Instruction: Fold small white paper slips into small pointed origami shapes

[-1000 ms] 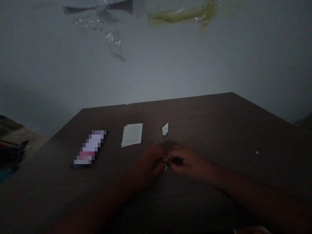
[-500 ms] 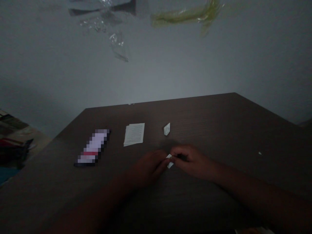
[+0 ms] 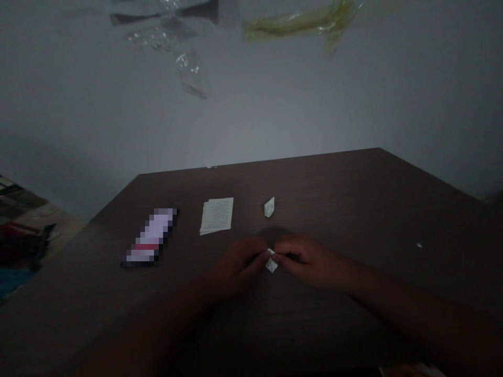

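A small folded piece of printed paper (image 3: 271, 265) is pinched between my two hands, low over the middle of the table. My left hand (image 3: 239, 264) grips its left side between thumb and fingers. On the right side, my right hand (image 3: 308, 260) pinches it the same way, and the two hands almost touch. Part of the paper is hidden by the fingertips. Just beyond the hands lies another folded paper piece (image 3: 269, 207), pointed at its top. A short stack of printed paper sheets (image 3: 217, 214) rests to the left of that.
A phone (image 3: 151, 238) with a blurred-out screen lies at the left of the dark wooden table (image 3: 334, 193). One tiny white scrap (image 3: 419, 245) is at the right. The wall (image 3: 251, 120) behind carries clear and yellow tape (image 3: 298, 27). Assorted items are heaped beyond the left edge.
My left fingers have shifted slightly, and more of the folded paper shows between my thumbs as a diamond shape. The other things on the table stay where they were.
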Tool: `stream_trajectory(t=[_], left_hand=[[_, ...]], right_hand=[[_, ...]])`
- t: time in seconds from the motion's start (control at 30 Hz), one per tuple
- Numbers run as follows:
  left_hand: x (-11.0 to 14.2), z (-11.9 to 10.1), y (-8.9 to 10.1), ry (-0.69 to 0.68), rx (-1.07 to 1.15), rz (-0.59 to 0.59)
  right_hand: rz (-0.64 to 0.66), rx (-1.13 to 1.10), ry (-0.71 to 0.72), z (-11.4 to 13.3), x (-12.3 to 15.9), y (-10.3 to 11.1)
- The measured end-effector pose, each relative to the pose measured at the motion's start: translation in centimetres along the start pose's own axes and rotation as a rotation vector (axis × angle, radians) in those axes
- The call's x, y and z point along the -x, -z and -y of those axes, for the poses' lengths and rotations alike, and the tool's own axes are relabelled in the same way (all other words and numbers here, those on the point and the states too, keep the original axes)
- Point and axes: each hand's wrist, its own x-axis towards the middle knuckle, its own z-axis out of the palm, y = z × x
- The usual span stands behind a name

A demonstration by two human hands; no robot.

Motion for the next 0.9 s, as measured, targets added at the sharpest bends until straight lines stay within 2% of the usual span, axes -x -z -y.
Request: stream_trajectory(t=[0.3, 0.57, 0.7, 0.9], left_hand=[[0.16, -0.43, 0.01, -0.076, -0.049, 0.091], [-0.03, -0.39, -0.06, -0.031, -0.066, 0.002], [-0.14, -0.54, 0.00, -0.005, -0.059, -0.005], [-0.27, -0.51, 0.11, -0.035, -0.017, -0.031]], right_hand=[[0.009, 0.008, 0.031, -0.15, -0.01, -0.10], [-0.056, 0.051, 0.072, -0.49, -0.16, -0.09], [-0.086, 0.062, 0.086, -0.49, -0.15, -0.12], [-0.086, 0.068, 0.060, -0.25, -0.27, -0.02]])
